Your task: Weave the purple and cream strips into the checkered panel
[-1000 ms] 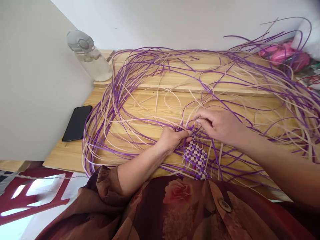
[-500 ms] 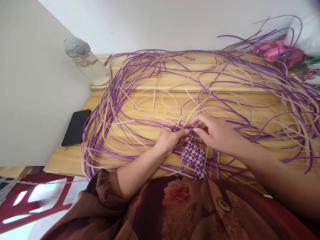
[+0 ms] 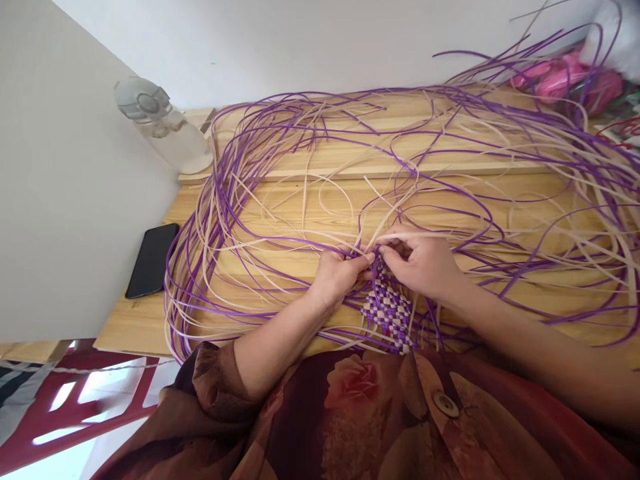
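A small purple and cream checkered weaving (image 3: 387, 308) lies on the wooden table close to my body, its narrow upper end between my hands. My left hand (image 3: 337, 275) is closed on that upper end, thumb on top. Close beside it, my right hand (image 3: 423, 261) is closed in a pinch at the same spot, with thumb and forefinger at a purple strand. Long purple and cream strands (image 3: 220, 200) fan out from the weaving to both sides and loop round the table. Exactly which strands sit between my fingers is partly hidden.
A clear bottle with a grey lid (image 3: 165, 127) stands at the back left against the wall. A black phone (image 3: 153, 260) lies at the table's left edge. Pink plastic-wrapped items (image 3: 575, 80) sit at the back right. A red chair (image 3: 90, 400) shows at lower left.
My right hand has shifted slightly left and its fingers have curled in closer to my left hand. The left hand keeps its hold. The whole view has tilted a little.
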A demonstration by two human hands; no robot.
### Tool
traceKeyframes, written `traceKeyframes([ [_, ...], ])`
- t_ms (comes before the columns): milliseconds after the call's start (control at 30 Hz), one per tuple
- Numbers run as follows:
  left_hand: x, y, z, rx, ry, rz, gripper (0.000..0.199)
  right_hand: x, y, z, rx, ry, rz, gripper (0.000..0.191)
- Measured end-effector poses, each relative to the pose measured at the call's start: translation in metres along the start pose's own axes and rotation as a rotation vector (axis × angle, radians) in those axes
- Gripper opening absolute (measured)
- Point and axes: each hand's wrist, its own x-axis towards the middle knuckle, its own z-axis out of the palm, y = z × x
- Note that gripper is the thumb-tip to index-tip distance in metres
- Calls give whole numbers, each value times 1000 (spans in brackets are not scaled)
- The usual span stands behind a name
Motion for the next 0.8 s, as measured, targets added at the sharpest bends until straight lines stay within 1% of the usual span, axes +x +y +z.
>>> traceKeyframes([
  [67,0,0,0,29,9,14,28,-2,0,5,-181,70,-142,17],
  [100,-1,0,0,46,4,26,28,-2,1,6,-270,87,-190,17],
  [167,-1,0,-1,84,-22,49,29,-2,0,6,-356,82,-210,16],
  [267,-1,-1,-2,126,-48,73,31,0,-2,1,-272,69,-135,12],
  [367,0,0,-2,192,-11,77,31,0,-7,-10,-251,35,-98,8],
  [433,1,0,-2,266,21,48,29,-2,-8,-15,-281,-17,-69,10],
  [500,2,1,-3,316,27,39,27,-4,-6,-17,-253,-95,16,15],
  [567,3,1,-3,314,7,67,25,-4,-3,-15,-162,-167,131,19],
  [633,3,1,-4,286,-10,99,24,-4,2,-9,-61,-201,206,23],
  [700,3,1,-3,266,-19,115,25,-4,5,-4,-22,-190,222,23],
  [800,5,0,-3,298,-10,97,32,-6,8,0,-60,-160,187,20],
])
